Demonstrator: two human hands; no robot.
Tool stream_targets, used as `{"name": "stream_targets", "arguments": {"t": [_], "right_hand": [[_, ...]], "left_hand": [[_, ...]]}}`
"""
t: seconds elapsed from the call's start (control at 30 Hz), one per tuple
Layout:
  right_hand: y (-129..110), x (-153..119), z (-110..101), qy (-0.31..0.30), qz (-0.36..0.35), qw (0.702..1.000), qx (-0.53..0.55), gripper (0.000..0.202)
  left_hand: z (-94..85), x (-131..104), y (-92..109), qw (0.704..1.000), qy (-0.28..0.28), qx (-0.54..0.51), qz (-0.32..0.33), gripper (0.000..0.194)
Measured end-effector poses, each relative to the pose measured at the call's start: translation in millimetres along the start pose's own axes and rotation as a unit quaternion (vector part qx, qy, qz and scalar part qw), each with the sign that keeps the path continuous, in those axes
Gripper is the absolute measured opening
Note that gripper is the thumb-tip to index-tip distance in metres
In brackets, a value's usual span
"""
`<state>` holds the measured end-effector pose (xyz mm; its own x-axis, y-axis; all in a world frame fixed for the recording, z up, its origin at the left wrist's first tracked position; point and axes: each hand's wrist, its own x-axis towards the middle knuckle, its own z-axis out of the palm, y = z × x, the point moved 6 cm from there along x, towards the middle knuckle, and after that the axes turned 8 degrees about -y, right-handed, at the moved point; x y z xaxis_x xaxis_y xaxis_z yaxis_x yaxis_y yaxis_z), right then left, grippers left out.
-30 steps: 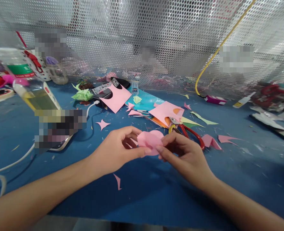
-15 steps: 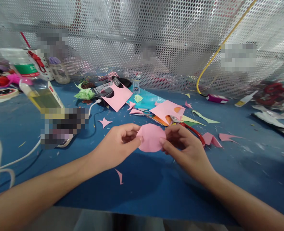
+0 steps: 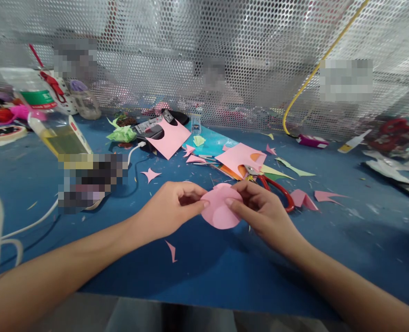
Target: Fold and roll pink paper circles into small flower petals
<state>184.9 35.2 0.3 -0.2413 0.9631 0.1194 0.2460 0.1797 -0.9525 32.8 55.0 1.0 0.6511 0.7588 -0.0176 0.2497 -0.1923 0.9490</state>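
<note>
Close to the near edge of the blue table (image 3: 211, 281) lies a thin pink sliver (image 3: 171, 251), its sharp points suggesting a trimmed offcut. Just beyond, the left hand (image 3: 170, 207) and the right hand (image 3: 268, 214) hold a pink paper disc (image 3: 223, 217) between them, above the tabletop. The left thumb and fingers pinch its left edge; the right thumb presses on its face near the upper right, fingers behind. Gripping from both sides probably keeps so thin a piece steady, with its face turned to the wearer. Past the right hand, red-handled scissors (image 3: 290, 200) lie within easy reach, their blades by a pink sheet (image 3: 239, 156) with curved bites cut out. Farther left, another notched sheet (image 3: 170, 139) leans over dark objects, seemingly just pushed aside. Behind everything, a perforated metal screen (image 3: 253, 69) bounds the table.
</note>
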Motion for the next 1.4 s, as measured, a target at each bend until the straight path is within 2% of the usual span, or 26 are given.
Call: {"name": "stream_targets", "arguments": {"t": [0.1,0.23,0.37,0.53,0.7,0.8,1.03,1.13,1.23,1.3,1.37,1.4], "right_hand": [[-2.0,-0.5,1.0,-0.003,-0.008,0.999,-0.038,0.011],[0.1,-0.8,8.2,-0.053,-0.008,0.994,-0.1,0.007],[4.0,-2.0,12.3,-0.084,0.002,0.991,-0.101,0.008],[2.1,-1.6,7.7,-0.048,0.024,0.998,-0.042,0.015],[-3.1,-0.2,2.9,-0.018,0.025,0.999,0.028,0.014],[-4.0,0.6,1.3,-0.01,0.013,1.0,0.026,0.012],[-4.5,0.3,-3.5,0.023,-0.057,0.992,-0.113,0.018],[-5.7,-1.6,4.8,-0.025,-0.078,0.981,-0.178,0.014],[-1.6,-3.3,12.8,-0.068,-0.06,0.969,-0.229,0.008],[-1.4,-3.8,11.6,-0.052,-0.062,0.967,-0.242,0.017],[-5.9,-4.3,10.0,-0.038,-0.1,0.964,-0.245,0.036],[-9.0,-4.7,10.5,-0.043,-0.126,0.959,-0.251,0.038]], "left_hand": [[-2.6,0.0,0.9,1.0,0.01,0.003,0.005,0.016],[-6.8,-0.7,5.7,0.999,0.035,0.03,0.01,0.02],[-9.2,-0.6,7.6,0.998,0.048,0.034,0.016,0.026],[-9.6,-0.8,5.5,0.998,0.059,-0.009,0.005,0.035],[-3.5,1.6,2.8,0.997,0.018,-0.07,0.002,0.018],[-4.7,3.2,2.5,0.997,0.019,-0.077,0.002,0.014],[-9.2,4.6,1.0,0.999,0.029,-0.029,0.001,0.015],[-12.5,4.4,-0.5,0.999,0.047,0.024,0.001,0.018],[-16.6,4.3,-1.1,0.995,0.074,0.063,0.012,0.025],[-15.8,5.6,-2.6,0.994,0.064,0.087,0.014,0.025],[-12.5,7.3,-5.3,0.994,0.033,0.107,0.009,0.024],[-10.9,7.8,-6.2,0.992,0.02,0.121,0.007,0.024]]}}
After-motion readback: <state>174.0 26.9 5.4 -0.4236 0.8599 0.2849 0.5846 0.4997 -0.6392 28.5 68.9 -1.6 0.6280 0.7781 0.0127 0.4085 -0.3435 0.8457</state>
